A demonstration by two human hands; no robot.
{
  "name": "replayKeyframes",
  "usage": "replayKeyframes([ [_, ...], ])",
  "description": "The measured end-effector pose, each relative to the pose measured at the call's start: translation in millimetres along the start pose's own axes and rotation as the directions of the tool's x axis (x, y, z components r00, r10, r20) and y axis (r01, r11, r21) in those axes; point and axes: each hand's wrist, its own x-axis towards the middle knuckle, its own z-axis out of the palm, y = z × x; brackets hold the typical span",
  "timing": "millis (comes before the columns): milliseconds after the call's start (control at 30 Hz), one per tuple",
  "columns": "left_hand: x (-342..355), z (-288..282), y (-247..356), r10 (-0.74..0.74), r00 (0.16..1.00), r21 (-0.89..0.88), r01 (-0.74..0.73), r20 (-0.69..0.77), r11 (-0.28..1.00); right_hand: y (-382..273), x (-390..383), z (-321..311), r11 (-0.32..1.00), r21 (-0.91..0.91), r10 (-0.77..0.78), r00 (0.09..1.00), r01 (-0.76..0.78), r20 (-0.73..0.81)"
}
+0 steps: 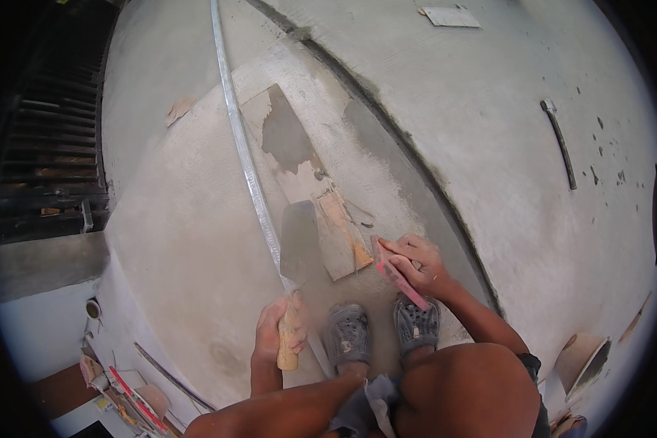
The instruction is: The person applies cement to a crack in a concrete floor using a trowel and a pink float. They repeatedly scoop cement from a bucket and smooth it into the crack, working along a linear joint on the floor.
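Observation:
My left hand [271, 332] is closed round the wooden handle of a trowel [300, 237], its grey blade pointing away from me. A long metal straightedge [247, 157] runs from far off down to the trowel's handle; whether my left fingers also touch it I cannot tell. In my right hand [420, 266] is a pink-red hand float [401, 283], tilted, with my fingers closed on its back. Ahead of my feet lies a worn board [343, 252] with pale, broken-edged strips beside a damp grey patch [288, 139].
A dark groove [423, 168] curves through the cement floor [182, 241] on the right. Beyond it lie a hammer [560, 142] and a white flat piece [451, 17]. A dark slatted gate [58, 139] stands left. A round container [581, 361] sits lower right; loose tools lie lower left.

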Motion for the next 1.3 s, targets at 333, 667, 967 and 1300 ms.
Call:
replayKeyframes([
  [333, 17, 16, -11, -0.043, 0.989, 0.135, 0.063, -0.144, 0.989, 49, 248, -121, 0.901, 0.060, 0.433, 0.882, -0.430, -0.184],
  [667, 10, 16, -8, 0.065, 0.976, 0.120, -0.041, -0.207, 0.992, 116, 297, -93, 0.941, -0.181, 0.259, 0.951, -0.287, -0.167],
  [967, 17, 26, -11, 0.035, 0.974, 0.126, -0.006, -0.224, 0.992, 114, 294, -77, 0.929, -0.226, 0.260, 0.951, -0.294, -0.169],
  [1300, 18, 32, -18, 0.047, 0.984, 0.153, -0.021, -0.173, 0.988, 101, 244, -84, 0.914, -0.198, 0.329, 0.933, -0.354, -0.149],
])
